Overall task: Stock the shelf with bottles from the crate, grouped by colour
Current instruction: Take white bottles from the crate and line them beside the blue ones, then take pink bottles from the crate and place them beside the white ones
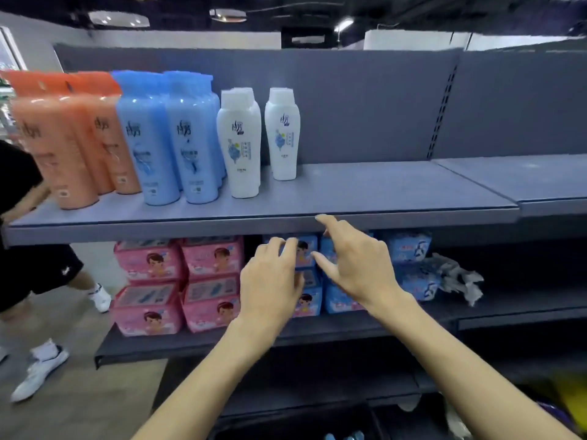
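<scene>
Below the shelf point(286, 198) edge, both hands hang empty, open; crate point(286, 430) bottles lie beneath, left hand point(270, 281) nearer than right hand point(359, 262).

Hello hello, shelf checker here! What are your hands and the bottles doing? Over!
Left hand and right hand both open, empty, below the shelf edge. Orange bottles, blue bottles, white bottles stand grouped. Nothing blocking.

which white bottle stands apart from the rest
The right-hand white bottle, last in the row: a clear gap separates it from the white bottles on its left, which stand front-to-back beside the blue ones.
</scene>
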Available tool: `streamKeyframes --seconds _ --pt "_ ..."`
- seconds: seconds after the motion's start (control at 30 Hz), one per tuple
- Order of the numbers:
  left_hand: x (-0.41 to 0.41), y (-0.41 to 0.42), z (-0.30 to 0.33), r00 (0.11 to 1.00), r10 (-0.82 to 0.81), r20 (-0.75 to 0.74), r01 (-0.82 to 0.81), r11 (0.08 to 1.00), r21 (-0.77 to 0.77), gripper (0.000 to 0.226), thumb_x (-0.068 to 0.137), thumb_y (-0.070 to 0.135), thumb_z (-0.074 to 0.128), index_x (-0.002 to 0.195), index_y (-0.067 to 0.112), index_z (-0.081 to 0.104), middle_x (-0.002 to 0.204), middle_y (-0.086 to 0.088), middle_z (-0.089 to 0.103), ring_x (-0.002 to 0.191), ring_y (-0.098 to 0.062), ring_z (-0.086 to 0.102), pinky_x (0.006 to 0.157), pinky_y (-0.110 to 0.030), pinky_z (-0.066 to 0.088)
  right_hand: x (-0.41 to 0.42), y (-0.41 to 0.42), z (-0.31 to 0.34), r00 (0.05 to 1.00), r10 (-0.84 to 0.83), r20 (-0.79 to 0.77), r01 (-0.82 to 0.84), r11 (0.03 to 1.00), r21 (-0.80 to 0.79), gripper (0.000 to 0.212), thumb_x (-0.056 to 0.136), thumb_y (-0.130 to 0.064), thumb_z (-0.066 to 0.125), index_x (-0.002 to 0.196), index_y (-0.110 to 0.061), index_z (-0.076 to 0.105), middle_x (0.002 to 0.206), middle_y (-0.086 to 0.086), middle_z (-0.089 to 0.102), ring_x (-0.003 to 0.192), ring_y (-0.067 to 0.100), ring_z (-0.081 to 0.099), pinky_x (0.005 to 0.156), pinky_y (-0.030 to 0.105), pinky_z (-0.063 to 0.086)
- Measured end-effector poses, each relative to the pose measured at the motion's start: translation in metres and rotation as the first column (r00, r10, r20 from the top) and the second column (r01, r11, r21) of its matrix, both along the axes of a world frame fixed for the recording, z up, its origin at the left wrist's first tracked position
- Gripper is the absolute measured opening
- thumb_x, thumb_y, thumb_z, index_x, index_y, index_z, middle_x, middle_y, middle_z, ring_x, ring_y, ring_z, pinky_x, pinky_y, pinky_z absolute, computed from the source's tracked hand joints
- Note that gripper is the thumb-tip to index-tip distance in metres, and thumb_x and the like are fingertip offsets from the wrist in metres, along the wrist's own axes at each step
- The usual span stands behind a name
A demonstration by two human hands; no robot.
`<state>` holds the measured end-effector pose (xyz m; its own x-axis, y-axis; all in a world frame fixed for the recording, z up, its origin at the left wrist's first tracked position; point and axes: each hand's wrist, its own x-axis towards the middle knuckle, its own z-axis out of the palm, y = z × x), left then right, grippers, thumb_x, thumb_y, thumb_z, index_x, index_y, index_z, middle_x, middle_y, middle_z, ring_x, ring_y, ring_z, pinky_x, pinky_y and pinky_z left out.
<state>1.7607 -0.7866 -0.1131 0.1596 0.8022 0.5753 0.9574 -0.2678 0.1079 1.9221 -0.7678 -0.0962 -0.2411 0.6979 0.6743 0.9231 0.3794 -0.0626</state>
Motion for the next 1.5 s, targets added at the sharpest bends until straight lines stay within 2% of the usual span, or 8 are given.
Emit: streamKeyframes --seconds 0.23,0.37,0.5,0.67,0.83,1.07,1.3,1.5 --pt "0.009 -0.022 -0.134 0.999 0.017 -0.047 -0.033 0.930 -0.367 0.056 0.085 0.032 0.064 0.135 0.019 0.045 0.117 0.000 0.055 0.101 -0.023 0.057 0.068 -0.033 0.047 0.032 -0.026 -0.142 0.994 -0.097 0.057 0.111 0.922 -0.372 0.067 0.085 -0.047 0.070 0.142 -0.022 0.045 0.094 -0.003 0.063 0.072 0.023 0.066 0.051 0.028 0.036" --pt "0.021 -0.038 -0.216 0.995 -0.005 -0.101 -0.053 0.823 -0.566 0.052 0.087 0.033 0.059 0.135 0.021 0.041 0.119 0.001 0.053 0.106 -0.022 0.056 0.074 -0.033 0.048 0.044 -0.040 -0.230 0.986 -0.149 0.074 0.162 0.764 -0.625 0.070 0.088 -0.049 0.063 0.147 -0.029 0.029 0.113 -0.002 0.061 0.096 0.027 0.067 0.066 0.036 0.046" --pt "0.033 -0.054 -0.299 0.989 -0.042 -0.141 -0.074 0.688 -0.722 0.052 0.089 0.032 0.059 0.135 0.019 0.038 0.122 -0.001 0.053 0.112 -0.023 0.055 0.079 -0.035 0.050 0.061 -0.062 -0.321 0.975 -0.196 0.103 0.199 0.570 -0.797 0.070 0.088 -0.047 0.065 0.145 -0.032 0.028 0.120 0.000 0.061 0.100 0.029 0.066 0.075 0.040 0.050" --pt "0.048 -0.070 -0.396 0.986 -0.088 -0.142 -0.072 0.545 -0.835 0.051 0.088 0.030 0.061 0.132 0.018 0.039 0.122 -0.002 0.054 0.112 -0.024 0.056 0.079 -0.036 0.051 0.082 -0.085 -0.428 0.956 -0.222 0.190 0.263 0.369 -0.891 0.066 0.089 -0.044 0.064 0.143 -0.028 0.030 0.120 0.003 0.060 0.104 0.031 0.064 0.073 0.037 0.046" --pt "0.060 -0.079 -0.491 0.991 -0.096 -0.093 -0.041 0.442 -0.896 0.050 0.089 0.030 0.061 0.133 0.018 0.039 0.125 -0.005 0.054 0.112 -0.028 0.058 0.080 -0.039 0.051 0.091 -0.102 -0.524 0.939 -0.311 0.148 0.220 0.209 -0.953 0.064 0.089 -0.038 0.064 0.144 -0.025 0.033 0.125 0.010 0.058 0.109 0.037 0.061 0.082 0.042 0.049" --pt "0.093 -0.077 -0.616 0.980 -0.154 -0.125 -0.045 0.442 -0.896 0.063 0.090 0.033 0.064 0.141 0.017 0.032 0.131 -0.006 0.050 0.111 -0.027 0.060 0.076 -0.038 0.053 0.085 -0.103 -0.619 0.950 -0.296 0.099 0.190 0.299 -0.935 0.054 0.091 -0.029 0.064 0.139 -0.027 0.041 0.126 0.004 0.058 0.107 0.030 0.063 0.077 0.040 0.051" --pt "0.115 -0.055 -0.689 0.993 0.058 0.102 0.059 0.511 -0.858 0.053 0.086 0.014 0.068 0.134 0.014 0.045 0.117 -0.010 0.060 0.098 -0.029 0.065 0.075 -0.040 0.055 0.086 -0.071 -0.667 0.979 -0.187 0.074 0.134 0.329 -0.935 0.045 0.094 -0.020 0.058 0.136 -0.026 0.044 0.130 0.001 0.057 0.114 0.026 0.060 0.084 0.037 0.049" --pt "0.110 -0.051 -0.707 0.891 0.296 0.344 0.165 0.496 -0.853 0.049 0.078 0.007 0.076 0.122 0.020 0.059 0.101 -0.005 0.072 0.090 -0.023 0.067 0.074 -0.027 0.049 0.084 -0.060 -0.684 0.978 -0.191 0.085 0.146 0.332 -0.932 0.031 0.098 -0.019 0.052 0.129 -0.023 0.047 0.118 0.004 0.065 0.106 0.024 0.064 0.080 0.035 0.047"
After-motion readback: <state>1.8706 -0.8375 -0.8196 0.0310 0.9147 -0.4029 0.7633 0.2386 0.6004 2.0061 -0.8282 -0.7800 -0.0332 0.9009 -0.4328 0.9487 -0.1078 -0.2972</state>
